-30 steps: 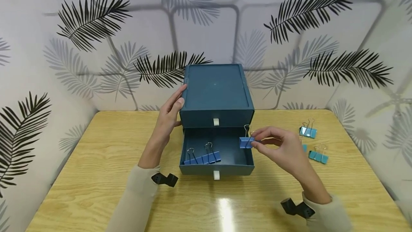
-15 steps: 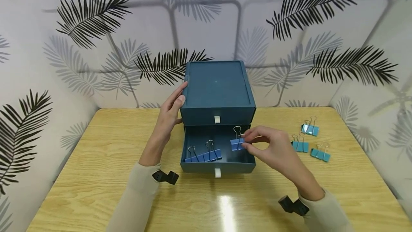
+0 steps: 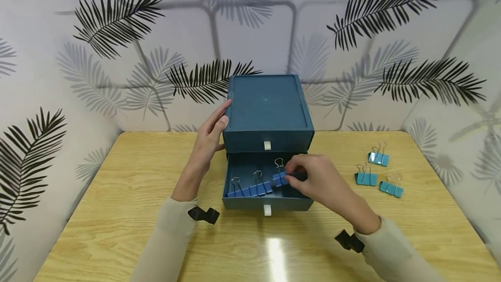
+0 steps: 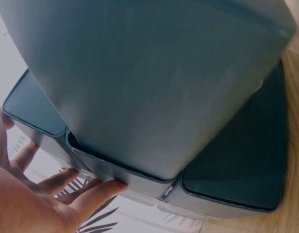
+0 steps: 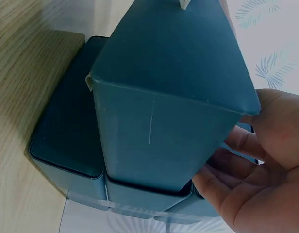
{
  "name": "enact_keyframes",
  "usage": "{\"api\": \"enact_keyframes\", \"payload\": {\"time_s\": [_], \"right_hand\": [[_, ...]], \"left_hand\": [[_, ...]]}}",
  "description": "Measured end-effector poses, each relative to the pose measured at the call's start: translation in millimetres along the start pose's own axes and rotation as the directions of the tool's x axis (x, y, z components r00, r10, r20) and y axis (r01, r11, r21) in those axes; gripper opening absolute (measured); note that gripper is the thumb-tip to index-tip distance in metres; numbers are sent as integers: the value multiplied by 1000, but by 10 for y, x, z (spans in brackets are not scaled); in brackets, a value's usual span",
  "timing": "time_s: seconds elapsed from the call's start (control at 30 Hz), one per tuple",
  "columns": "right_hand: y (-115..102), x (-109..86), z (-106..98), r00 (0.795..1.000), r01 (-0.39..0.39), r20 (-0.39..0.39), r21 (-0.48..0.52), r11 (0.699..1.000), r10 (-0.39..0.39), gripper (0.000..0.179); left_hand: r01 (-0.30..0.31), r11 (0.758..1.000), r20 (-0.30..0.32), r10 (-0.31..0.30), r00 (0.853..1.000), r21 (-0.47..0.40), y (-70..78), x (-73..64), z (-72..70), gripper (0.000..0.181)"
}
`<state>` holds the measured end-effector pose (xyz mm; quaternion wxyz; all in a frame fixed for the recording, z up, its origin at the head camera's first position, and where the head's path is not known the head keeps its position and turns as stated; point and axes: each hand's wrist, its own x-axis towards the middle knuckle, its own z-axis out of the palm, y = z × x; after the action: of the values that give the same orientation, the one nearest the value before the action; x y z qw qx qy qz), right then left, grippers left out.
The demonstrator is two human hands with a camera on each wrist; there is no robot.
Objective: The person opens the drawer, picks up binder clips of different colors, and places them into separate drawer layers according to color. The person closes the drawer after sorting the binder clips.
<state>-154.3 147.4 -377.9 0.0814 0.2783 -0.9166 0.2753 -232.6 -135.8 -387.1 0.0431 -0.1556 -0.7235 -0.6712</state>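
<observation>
A dark blue drawer cabinet (image 3: pixel 270 103) has one drawer (image 3: pixel 244 204) pulled out toward me. My left hand (image 3: pixel 204 145) rests against the cabinet's left side with its fingers extended; the left wrist view shows the fingertips (image 4: pixel 115 186) at the casing beside the pulled-out drawer. Over the drawer's right part, my right hand (image 3: pixel 321 182) pinches a blue binder clip (image 3: pixel 278 180) between thumb and fingers. Its wire handles point up. More blue binder clips (image 3: pixel 261 189) stand in a row along the drawer's front left. In the right wrist view the drawer wall hides this clip and some fingertips.
Several teal binder clips lie on the wooden table (image 3: pixel 129 221) to the right: a near one (image 3: pixel 391 189), a left one (image 3: pixel 366 179) and a far one (image 3: pixel 379 159). A leaf-patterned wall (image 3: pixel 258 34) stands behind the cabinet. White pull tabs (image 3: pixel 267 210) mark the drawer fronts.
My right hand has carried the blue binder clip leftward and down into the drawer, close to the row of clips. The left hand stays against the cabinet's side.
</observation>
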Motion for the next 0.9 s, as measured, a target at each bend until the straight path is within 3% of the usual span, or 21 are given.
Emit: {"api": "enact_keyframes", "payload": {"time_s": [0.37,0.9], "right_hand": [[-58,127,36,996,12,94,-174,985,4,13],[-47,110,95,996,40,88,-222,974,-21,8]], "left_hand": [[10,1000,-5,-10,1000,5,-3,5,-2,51],[4,1000,-3,-4,1000,-5,-8,13,12,51]]}}
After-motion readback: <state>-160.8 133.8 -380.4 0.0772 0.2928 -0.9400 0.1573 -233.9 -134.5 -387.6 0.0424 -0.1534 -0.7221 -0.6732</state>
